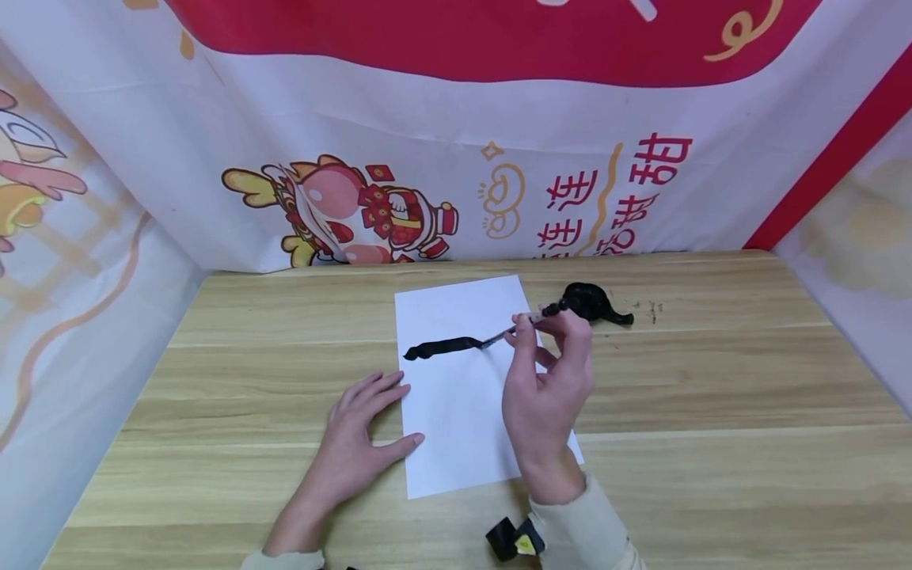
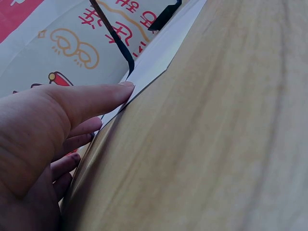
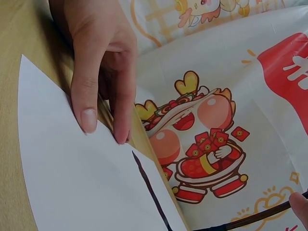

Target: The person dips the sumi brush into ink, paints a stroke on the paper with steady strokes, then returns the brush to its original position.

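Note:
A white sheet of paper [image 1: 456, 427] lies on the wooden table, crossed by a thick black stroke [image 1: 445, 346] in its upper half. My right hand [image 1: 549, 388] pinches a slim brush [image 1: 514, 328], its dark tip at the stroke's right end. In the right wrist view the brush [image 3: 260, 214] and only a fingertip of that hand show at the edge. Along the paper's left edge rests my left hand [image 1: 363, 435], fingers spread and thumb on the sheet. The left wrist view shows that thumb [image 2: 106, 98] on the paper [image 2: 154, 65].
Beyond the paper's upper right lies a black rounded thing [image 1: 587, 301] with a narrow tail; its kind is unclear. Small dark marks [image 1: 655, 309] dot the table beside it. A printed cloth [image 1: 399, 111] stands behind the table. By the right cuff is a small black item [image 1: 503, 540].

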`<state>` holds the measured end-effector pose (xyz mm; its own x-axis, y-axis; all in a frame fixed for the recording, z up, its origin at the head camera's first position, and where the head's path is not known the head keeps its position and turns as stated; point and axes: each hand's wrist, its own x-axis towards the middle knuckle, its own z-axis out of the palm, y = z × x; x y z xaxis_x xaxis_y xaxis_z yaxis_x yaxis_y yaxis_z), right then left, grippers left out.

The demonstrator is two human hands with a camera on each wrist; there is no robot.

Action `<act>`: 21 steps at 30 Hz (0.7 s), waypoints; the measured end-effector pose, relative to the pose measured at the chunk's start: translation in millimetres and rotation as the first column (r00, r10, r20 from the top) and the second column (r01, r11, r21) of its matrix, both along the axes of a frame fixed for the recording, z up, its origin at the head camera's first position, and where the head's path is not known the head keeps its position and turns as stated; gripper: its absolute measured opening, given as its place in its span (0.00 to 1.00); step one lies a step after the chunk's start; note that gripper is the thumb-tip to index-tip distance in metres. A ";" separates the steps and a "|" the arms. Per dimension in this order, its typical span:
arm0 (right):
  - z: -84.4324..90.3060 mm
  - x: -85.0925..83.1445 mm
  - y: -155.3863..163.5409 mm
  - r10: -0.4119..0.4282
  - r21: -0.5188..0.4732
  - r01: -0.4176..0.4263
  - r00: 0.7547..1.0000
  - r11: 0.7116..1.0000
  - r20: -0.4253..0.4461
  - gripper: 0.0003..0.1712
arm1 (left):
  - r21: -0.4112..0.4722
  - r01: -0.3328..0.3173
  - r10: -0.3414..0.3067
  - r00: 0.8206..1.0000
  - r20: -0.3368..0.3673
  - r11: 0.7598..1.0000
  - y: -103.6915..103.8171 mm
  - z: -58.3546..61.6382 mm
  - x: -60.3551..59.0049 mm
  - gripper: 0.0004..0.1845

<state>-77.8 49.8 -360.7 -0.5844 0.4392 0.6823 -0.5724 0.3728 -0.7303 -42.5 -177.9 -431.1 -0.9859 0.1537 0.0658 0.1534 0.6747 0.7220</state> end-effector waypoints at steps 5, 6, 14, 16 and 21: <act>-0.6 -1.1 1.0 -0.002 -0.009 0.002 1.000 1.000 -0.009 0.13 | 0.000 0.000 0.000 1.000 -0.008 1.000 0.0 -0.2 0.1 0.35; -0.6 -1.3 1.3 -0.004 -0.010 0.004 1.000 1.000 -0.008 0.13 | -0.001 0.000 0.000 1.000 -0.009 1.000 0.0 -0.3 0.1 0.35; -0.6 -3.6 2.9 -0.022 -0.023 0.021 1.000 1.000 -0.021 0.12 | -0.005 0.001 -0.001 1.000 -0.011 1.000 0.3 -0.1 0.4 0.35; -0.6 -3.5 3.4 -0.022 -0.024 0.021 1.000 0.999 -0.018 0.12 | -0.006 0.000 0.000 1.000 -0.009 1.000 0.5 0.0 0.4 0.35; -0.1 -3.0 5.8 -0.028 -0.014 0.028 1.000 1.000 -0.011 0.12 | -0.007 0.000 0.000 1.000 -0.010 1.000 0.4 0.4 0.5 0.35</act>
